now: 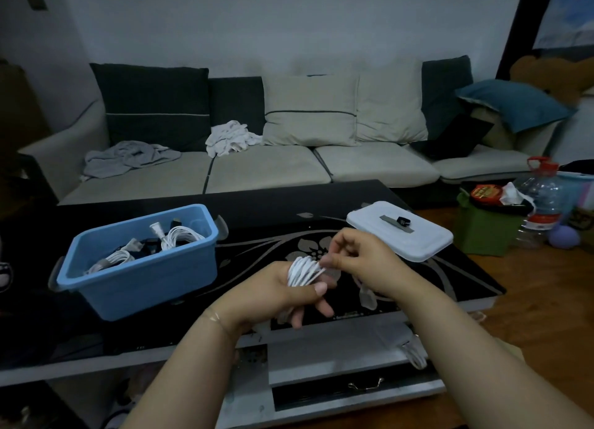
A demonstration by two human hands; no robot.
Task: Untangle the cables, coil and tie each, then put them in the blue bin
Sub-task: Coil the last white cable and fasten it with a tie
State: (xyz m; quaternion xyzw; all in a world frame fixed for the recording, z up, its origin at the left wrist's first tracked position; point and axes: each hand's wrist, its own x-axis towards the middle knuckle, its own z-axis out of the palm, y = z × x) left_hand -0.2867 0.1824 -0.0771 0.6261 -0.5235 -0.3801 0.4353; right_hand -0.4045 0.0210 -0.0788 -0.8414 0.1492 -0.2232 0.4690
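A white cable coil [303,271] sits in my left hand [283,292], whose thumb and fingers curl around the loops above the black table's near edge. My right hand [356,256] pinches the coil's right side between thumb and forefinger. A translucent plug end [367,297] hangs below my right wrist. To the left on the table stands the blue bin [141,277], which holds several coiled white cables [178,235] and a dark one.
The bin's white lid [418,245] lies on the table's right side with a grey strip and a small black item on it. The black glass coffee table [257,216] has a sofa behind it. Bottles and bags stand on the floor at right.
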